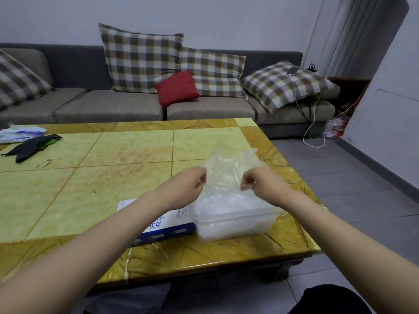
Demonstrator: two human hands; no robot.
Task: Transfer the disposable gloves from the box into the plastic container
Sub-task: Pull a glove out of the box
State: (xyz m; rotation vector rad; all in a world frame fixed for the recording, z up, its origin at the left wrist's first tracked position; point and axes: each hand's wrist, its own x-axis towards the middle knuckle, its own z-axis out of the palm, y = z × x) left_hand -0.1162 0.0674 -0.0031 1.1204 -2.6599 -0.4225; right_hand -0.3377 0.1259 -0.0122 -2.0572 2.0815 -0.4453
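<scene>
A thin, translucent disposable plastic glove (229,168) is held spread directly above the clear, rectangular plastic container (235,225), which stands on the yellow-green tiled stone table (113,155). The lower edge of the film is pinched on one side by the left hand (186,186) and on the other by the right hand (263,184). The fingers of both hands are curled onto the film, and nothing else is held. Whether one glove or several are gripped cannot be told. A whitish heap of similar film is seen inside the container, up to about its rim. The flat blue-and-white cardboard box (167,225) lies just beside the container's left wall and is partly hidden by the left forearm. Its opening cannot be seen.

The film is judged to be very light, limp and slippery. It is likely to cling and billow, and to tear if pulled hard. A fingertip hold at two points along one edge is judged best, so that the glove can be lowered flat and pressed into the container without being dragged back out.
</scene>
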